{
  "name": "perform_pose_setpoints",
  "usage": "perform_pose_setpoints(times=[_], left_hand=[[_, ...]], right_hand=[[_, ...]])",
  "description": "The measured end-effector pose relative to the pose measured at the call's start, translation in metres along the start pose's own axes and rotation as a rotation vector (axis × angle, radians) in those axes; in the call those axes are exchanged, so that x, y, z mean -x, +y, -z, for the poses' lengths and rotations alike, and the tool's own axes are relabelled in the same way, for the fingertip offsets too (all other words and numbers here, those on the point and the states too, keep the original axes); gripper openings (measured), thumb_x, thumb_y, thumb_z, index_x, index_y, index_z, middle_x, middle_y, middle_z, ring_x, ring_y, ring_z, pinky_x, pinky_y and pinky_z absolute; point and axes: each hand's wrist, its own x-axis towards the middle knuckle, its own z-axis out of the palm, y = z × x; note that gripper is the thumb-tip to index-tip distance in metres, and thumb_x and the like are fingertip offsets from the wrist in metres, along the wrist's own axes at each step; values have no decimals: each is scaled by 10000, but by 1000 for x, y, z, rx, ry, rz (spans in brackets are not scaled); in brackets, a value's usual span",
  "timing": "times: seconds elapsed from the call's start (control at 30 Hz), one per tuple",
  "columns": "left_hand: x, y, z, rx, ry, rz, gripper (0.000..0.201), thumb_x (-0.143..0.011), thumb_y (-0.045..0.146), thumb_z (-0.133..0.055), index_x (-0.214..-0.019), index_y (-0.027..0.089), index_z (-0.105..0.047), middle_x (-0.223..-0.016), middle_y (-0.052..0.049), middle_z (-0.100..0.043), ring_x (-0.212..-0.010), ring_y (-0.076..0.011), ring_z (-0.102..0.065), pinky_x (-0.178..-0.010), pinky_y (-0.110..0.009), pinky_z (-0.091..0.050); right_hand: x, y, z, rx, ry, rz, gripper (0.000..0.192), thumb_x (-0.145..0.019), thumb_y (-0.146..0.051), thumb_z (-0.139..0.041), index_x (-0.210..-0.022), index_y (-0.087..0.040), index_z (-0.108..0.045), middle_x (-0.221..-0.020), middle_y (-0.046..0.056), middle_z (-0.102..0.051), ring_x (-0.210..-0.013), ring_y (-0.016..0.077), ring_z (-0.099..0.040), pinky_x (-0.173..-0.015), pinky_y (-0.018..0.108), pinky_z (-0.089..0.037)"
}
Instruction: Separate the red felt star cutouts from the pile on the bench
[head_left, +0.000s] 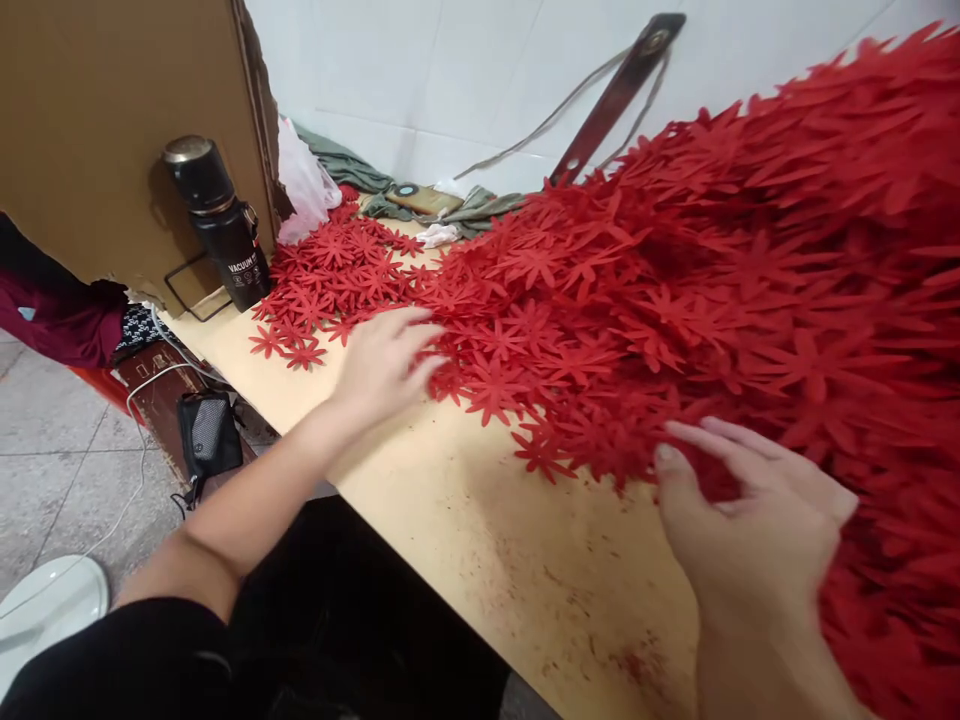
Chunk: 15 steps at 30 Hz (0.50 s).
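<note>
Along the desk's near edge: the pale wooden desk (480,540) shows a bare, red-stained strip, the only spot where single pieces could be laid flat, and both hands work beside it.
Heap: the great pile of red star-shaped felt flower cut-outs (750,250) rises toward the far right corner, thinning to one loose layer at its near rim, so the pieces there lie easiest to pick apart.
Left hand: the left hand (386,360) lies palm down, fingers loosely spread, on the pile's thin left fringe; it grips nothing that I can see, and seems to be pressing or sweeping the flowers.
Right hand: the right hand (750,500) sits at the near rim of the heap with thumb and fingers drawn close together, as if pinching a flower; whether a piece is really caught between them I cannot tell.
Left end of the desk: a smaller flat spread of the same red flowers (330,270) lies apart from the heap.
Far left corner: a black vacuum flask with a metal cap (221,225) stands upright against a brown cardboard sheet (112,110), clear of the flowers.
</note>
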Motion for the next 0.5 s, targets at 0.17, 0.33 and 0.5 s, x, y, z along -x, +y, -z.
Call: perform_pose_setpoints(times=[0.17, 0.33, 0.5], left_hand=[[64, -74, 47, -361, -83, 237, 513, -755, 371, -682, -1208, 139, -623, -1351, -202, -540, -1248, -380, -485, -1035, -544, -373], [69, -97, 53, -379, -112, 239, 296, -879, 242, -485, -1049, 135, -702, -1091, -137, -696, -1014, -263, -645, -921, -410, -496], [60, -72, 51, -319, 31, 162, 251, -893, 256, -478, -935, 173, -711, -900, -95, -744, -855, -234, -686, -777, -374, -506]], right_hand=[[6, 6, 17, 37, -5, 217, 228, -764, -461, -531, -676, -275, -627, -714, 103, -710, -677, 277, -667, -692, 456, -520], [4, -12, 38, -1, -88, 254, 315, -821, -475, -525, -712, -210, -655, -759, 131, -710, -720, 278, -666, -731, 477, -521], [16, -62, 57, -221, -225, -59, 270, -815, -438, -567, -780, -196, -680, -813, 119, -708, -817, 248, -665, -817, 471, -520]])
